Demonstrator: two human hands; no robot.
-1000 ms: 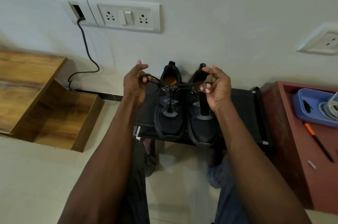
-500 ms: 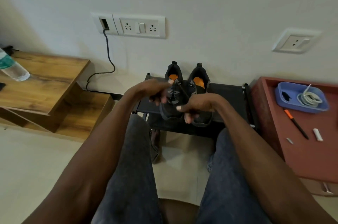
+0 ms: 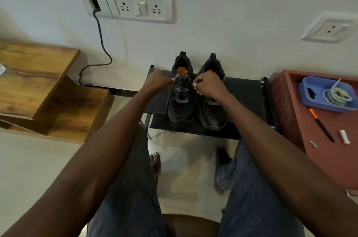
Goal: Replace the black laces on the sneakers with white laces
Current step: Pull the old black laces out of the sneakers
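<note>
Two black sneakers with orange insoles stand side by side on a low black shoe rack (image 3: pixel 246 89), toes toward me. Both my hands work at the top eyelets of the left sneaker (image 3: pixel 181 105). My left hand (image 3: pixel 157 81) pinches the black lace (image 3: pixel 196 101) at the shoe's left side. My right hand (image 3: pixel 208 84) grips the lace at its right side and covers part of the right sneaker (image 3: pixel 213 114). The lace ends trail down past the toes. A coil of white laces (image 3: pixel 337 95) lies in a blue tray (image 3: pixel 310 99) at the far right.
The blue tray sits on a red cabinet (image 3: pixel 325 155) with an orange-and-black pen (image 3: pixel 320 124) and small white bits. A wooden stepped shelf (image 3: pixel 38 81) stands at left. A cable (image 3: pixel 100 43) hangs from the wall sockets. My knees and bare feet are below the rack.
My hands dropped from holding the lace stretched above the shoes to the left sneaker's top eyelets. The lace ends now hang loose along the shoe.
</note>
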